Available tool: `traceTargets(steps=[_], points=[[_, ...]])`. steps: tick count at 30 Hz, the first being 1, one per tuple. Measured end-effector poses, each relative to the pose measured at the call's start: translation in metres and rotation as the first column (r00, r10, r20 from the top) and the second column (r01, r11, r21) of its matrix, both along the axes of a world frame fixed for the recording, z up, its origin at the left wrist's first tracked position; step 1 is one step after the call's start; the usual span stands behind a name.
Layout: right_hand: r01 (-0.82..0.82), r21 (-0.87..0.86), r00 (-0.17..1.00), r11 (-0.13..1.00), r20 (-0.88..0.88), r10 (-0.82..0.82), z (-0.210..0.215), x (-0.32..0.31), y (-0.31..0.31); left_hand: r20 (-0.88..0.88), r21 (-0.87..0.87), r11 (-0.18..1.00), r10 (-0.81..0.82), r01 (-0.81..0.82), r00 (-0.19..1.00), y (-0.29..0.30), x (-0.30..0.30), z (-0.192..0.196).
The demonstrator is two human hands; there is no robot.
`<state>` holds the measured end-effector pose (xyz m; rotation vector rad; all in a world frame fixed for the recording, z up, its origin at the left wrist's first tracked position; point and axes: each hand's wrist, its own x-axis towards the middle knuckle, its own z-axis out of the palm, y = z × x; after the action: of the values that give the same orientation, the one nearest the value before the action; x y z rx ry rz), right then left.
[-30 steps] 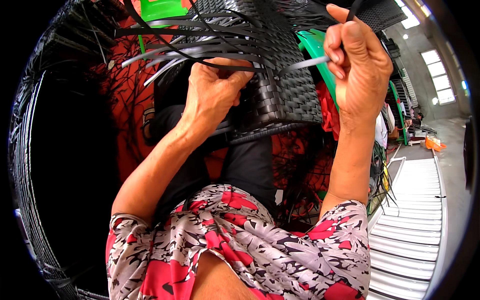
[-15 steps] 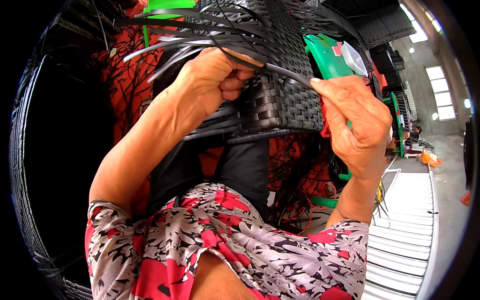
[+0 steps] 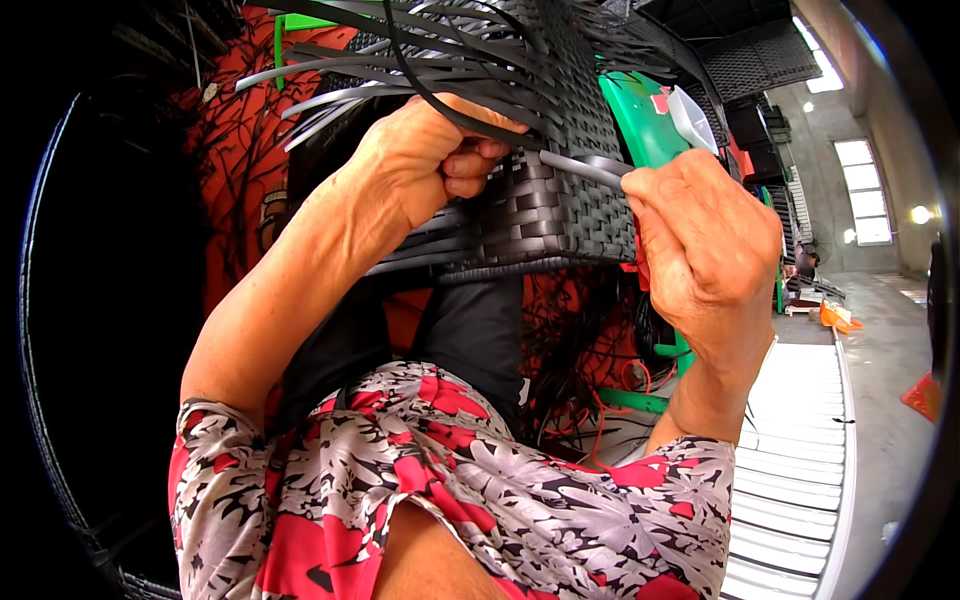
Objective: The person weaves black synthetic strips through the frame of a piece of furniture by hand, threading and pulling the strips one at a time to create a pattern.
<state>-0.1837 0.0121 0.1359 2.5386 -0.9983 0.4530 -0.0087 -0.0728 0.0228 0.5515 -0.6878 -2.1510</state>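
Observation:
A dark woven panel of flat plastic strips (image 3: pixel 575 215) stands over my lap, its corner toward me. Many loose strip ends (image 3: pixel 400 75) fan out from it to the left. My left hand (image 3: pixel 430 150) is closed on one dark strip near the corner, the thumb and forefinger pinching it. On the other side my right hand (image 3: pixel 705 235) pinches a grey strip (image 3: pixel 585 170) that runs from the weave to its fingertips and is drawn out to the right. My fingers hide the strip's ends.
A green plastic chair (image 3: pixel 640 115) with a white tray (image 3: pixel 692 120) on it stands behind the weave at the right. A white slatted frame (image 3: pixel 790 470) lies on the right. Scattered strip scraps cover the red floor covering (image 3: pixel 245 150). A dark woven piece rises at far left.
The grey strip between my hands now shows its lighter face and a loop beside my right fingers. Both hands stay nearly in place; the view has shifted slightly.

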Motion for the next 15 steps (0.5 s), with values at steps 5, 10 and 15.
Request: traceTargets(steps=[5, 10, 15], points=[[-0.040, -0.040, 0.999, 0.998, 0.035, 0.041, 0.000, 0.005, -0.003, -0.014, 0.017, 1.000, 0.008, -0.008, 1.000, 0.000, -0.001, -0.001], [0.048, 0.017, 0.992, 0.999, -0.115, -0.046, 0.010, 0.011, 0.001, -0.002, 0.024, 1.000, 0.018, -0.018, 1.000, 0.000, -0.004, 0.000], [0.012, -0.010, 0.990, 1.000, -0.138, -0.013, 0.006, 0.013, -0.005, -0.009, 0.043, 0.998, 0.034, -0.034, 0.999, 0.001, -0.004, -0.002]])
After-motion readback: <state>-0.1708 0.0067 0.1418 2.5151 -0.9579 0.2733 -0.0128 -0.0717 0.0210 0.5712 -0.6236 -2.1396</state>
